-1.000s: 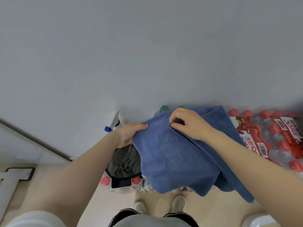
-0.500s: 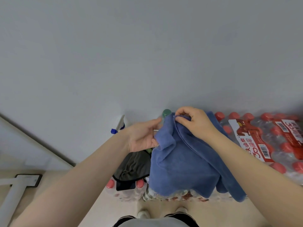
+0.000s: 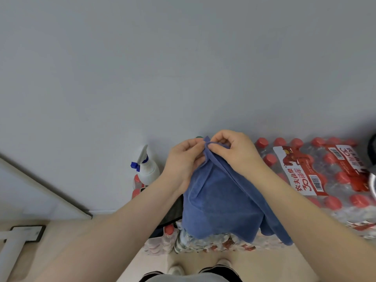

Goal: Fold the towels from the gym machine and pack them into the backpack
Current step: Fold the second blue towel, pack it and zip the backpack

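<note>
A: Fingers first. What have you got?

B: Your right hand [image 3: 234,153] pinches the top corner of the towel [image 3: 221,202], thumb and forefinger closed on the hem. Your left hand [image 3: 183,161] pinches the same corner from the other side, fingers [image 3: 195,146] narrow, touching the cloth right beside the right thumb.

A: And the towel itself?

B: Blue, held up in the air in front of the wall [image 3: 183,68], hanging down from that one corner, doubled over in loose layers. It sits above the water packs [image 3: 325,180].

A: How will it handle?

B: Looks soft, light, floppy. No stiffness, so it sags wherever you let go. Not slippery, not fragile. Take it by corners and hems, as you do now; I'd say matching corners is the step in hand.

A: Containers?

B: A dark bag [image 3: 173,210] shows just left of the towel, behind your left wrist. Probably the backpack, mostly hidden, so contents can't be told. The shrink-wrapped packs hold red-capped bottles. A spray bottle [image 3: 147,169] stands by the wall, left of your hands.

A: Packed yet?

B: No, the towel isn't in the bag.
</note>
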Motion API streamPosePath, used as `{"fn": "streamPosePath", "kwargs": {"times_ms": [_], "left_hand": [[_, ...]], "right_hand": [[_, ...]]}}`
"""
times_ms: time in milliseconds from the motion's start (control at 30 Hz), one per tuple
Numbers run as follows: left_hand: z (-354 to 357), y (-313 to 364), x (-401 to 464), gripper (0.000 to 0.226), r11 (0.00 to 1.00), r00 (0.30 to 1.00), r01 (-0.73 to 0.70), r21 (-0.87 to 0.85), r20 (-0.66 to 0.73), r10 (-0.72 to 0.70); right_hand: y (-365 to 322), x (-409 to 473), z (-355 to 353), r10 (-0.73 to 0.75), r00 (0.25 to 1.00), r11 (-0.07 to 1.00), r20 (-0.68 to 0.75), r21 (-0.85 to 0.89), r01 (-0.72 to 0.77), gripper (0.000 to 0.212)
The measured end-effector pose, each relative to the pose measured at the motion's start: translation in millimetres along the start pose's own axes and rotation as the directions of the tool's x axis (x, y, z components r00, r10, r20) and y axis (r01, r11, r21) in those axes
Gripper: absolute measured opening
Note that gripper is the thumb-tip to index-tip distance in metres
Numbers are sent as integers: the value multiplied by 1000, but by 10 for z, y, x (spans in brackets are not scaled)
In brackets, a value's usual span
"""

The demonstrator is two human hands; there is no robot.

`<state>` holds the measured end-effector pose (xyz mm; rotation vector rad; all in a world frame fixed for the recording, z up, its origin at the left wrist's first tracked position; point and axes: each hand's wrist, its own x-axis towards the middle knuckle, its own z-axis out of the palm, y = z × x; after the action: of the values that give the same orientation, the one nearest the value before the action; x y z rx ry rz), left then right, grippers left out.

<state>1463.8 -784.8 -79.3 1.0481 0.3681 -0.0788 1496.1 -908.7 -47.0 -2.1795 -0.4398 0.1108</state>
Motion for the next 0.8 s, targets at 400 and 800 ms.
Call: {"fn": "streamPosePath", "kwargs": {"times_ms": [400, 800], "left_hand": [[-19, 125, -179, 7, 846, 949, -313, 431, 120, 290], [203, 256, -634, 23, 847, 913, -381, 371, 294, 282]], "right_hand": [[-23, -40, 14, 49, 993, 977, -108, -199, -70, 27], [648, -379, -656, 170, 983, 738, -64, -653, -170, 30]]}}
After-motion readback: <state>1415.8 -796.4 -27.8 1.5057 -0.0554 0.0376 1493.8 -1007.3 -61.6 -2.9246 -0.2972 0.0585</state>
